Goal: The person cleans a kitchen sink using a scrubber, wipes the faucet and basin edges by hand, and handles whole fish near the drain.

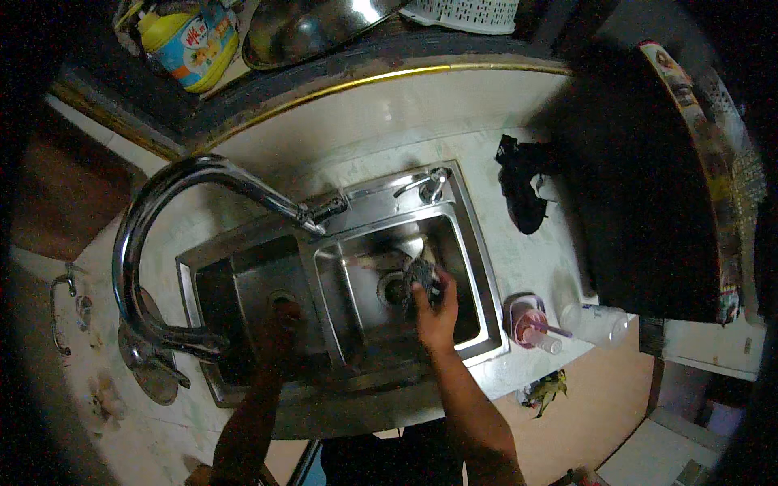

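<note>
A stainless steel double-bowl sink point(474, 243) lies before me. Over its right bowl point(358, 273), my right hand point(439, 313) grips a dark, coarse scrubber that looks like steel wool point(418, 276). The scrubber is beside the drain point(392, 288) and partly covers it. My left hand point(282, 331) reaches low over the shadowed left bowl point(267, 261). Its fingers are too dark to make out, and I cannot see whether they hold anything.
A chrome gooseneck faucet point(124, 249) arches over the left side. A soap dispenser pump point(433, 187) stands at the sink's back corner. On the right counter are a black bag point(523, 200), a pink container point(532, 325) and a translucent bottle point(592, 322). A yellow jug point(188, 45) stands above.
</note>
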`<control>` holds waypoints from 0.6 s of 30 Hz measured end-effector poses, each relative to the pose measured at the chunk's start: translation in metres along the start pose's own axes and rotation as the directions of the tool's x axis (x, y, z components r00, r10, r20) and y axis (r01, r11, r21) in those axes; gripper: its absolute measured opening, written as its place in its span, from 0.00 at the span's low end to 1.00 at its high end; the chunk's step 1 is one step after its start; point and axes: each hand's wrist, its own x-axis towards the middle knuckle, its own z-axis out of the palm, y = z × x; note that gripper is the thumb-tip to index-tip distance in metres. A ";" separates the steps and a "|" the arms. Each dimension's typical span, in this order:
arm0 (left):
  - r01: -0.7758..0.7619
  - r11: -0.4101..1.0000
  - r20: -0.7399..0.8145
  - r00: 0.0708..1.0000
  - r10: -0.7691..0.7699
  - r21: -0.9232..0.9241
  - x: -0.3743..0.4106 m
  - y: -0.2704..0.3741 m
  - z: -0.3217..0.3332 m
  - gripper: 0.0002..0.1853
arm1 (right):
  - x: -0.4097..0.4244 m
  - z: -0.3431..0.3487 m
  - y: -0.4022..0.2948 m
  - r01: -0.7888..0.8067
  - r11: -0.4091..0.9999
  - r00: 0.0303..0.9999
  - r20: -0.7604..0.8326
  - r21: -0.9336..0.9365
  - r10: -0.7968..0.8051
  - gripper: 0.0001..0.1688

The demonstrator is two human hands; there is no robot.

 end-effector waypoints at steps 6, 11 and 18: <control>-0.180 0.917 -0.091 0.983 0.158 -0.355 -0.012 0.095 0.028 0.10 | 0.119 0.068 -0.016 0.405 0.653 0.903 0.165 -0.640 -0.398 0.26; -0.061 0.963 0.053 0.996 0.077 -0.261 -0.040 0.088 0.068 0.12 | 0.084 0.141 0.050 0.568 0.576 0.818 0.326 -0.588 -0.474 0.21; -0.138 0.946 0.119 0.977 0.179 -0.293 -0.081 0.083 0.044 0.16 | 0.147 0.083 0.001 0.441 0.395 0.896 0.372 -0.806 -0.241 0.08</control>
